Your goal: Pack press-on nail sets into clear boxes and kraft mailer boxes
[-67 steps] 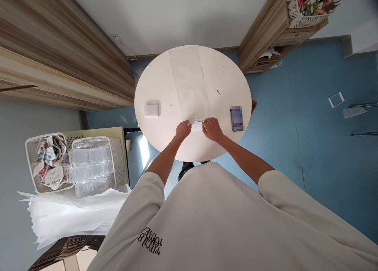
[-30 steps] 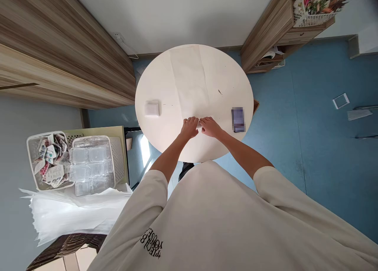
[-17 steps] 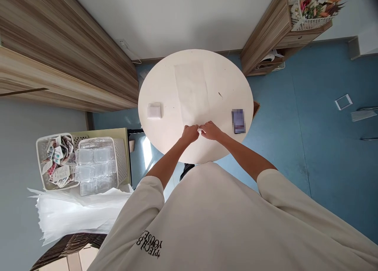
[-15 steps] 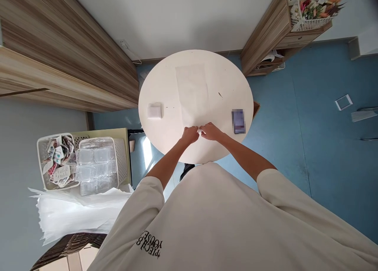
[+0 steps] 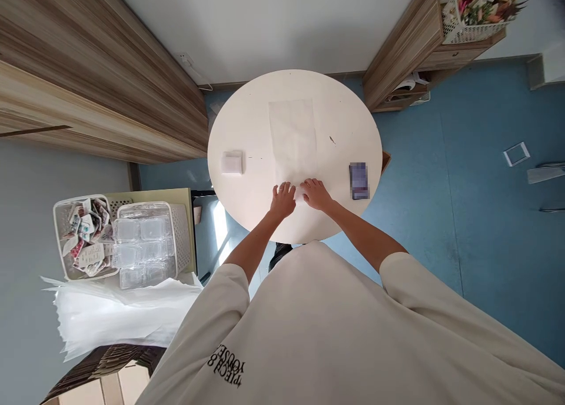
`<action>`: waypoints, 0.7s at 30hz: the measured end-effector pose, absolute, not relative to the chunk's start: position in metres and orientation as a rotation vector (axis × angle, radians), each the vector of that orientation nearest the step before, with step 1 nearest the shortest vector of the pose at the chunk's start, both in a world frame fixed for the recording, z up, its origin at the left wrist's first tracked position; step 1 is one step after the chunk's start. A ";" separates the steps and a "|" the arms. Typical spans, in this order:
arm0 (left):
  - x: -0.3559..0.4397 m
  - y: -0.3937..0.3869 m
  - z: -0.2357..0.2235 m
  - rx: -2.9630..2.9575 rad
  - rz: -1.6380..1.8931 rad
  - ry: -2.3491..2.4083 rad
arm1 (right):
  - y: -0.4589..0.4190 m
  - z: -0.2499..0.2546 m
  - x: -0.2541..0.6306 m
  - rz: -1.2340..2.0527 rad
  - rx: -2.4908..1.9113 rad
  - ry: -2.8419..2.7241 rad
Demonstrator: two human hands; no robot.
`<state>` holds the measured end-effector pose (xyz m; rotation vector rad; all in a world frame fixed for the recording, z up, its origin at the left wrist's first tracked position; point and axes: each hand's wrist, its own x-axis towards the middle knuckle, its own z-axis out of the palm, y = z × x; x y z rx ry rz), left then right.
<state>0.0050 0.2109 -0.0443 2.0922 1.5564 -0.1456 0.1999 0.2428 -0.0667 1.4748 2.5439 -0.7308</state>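
Note:
On the round white table (image 5: pixel 326 216) lies a thin, whitish, see-through sheet (image 5: pixel 293 134), stretching away from me. At its near end my left hand (image 5: pixel 283 199) rests with its fingers apart and slightly bent on the sheet. Close on its right, my right hand (image 5: pixel 315 193) also lies with spread fingers on that end. A small white piece (image 5: pixel 299 194) shows in the gap between the hands; whether it is a folded part of the sheet or a separate thing, I cannot tell.
A small stack of white squares (image 5: pixel 232 163) is on the table's left side. A blurred purple card or packet (image 5: pixel 359 181) lies at the right. Left of me, a basket of clear plastic boxes (image 5: pixel 180 234) stands beside a basket of tags (image 5: pixel 59 234), near white sheets (image 5: pixel 115 316).
Both hands have gone from pinching at the sheet's near end to lying with fingers spread on it. The sheet appears a little further right in view, and the camera has shifted slightly.

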 end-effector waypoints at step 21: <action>-0.009 0.229 -0.039 2.068 -0.216 1.450 | 0.260 -0.044 0.209 -0.902 1.284 2.520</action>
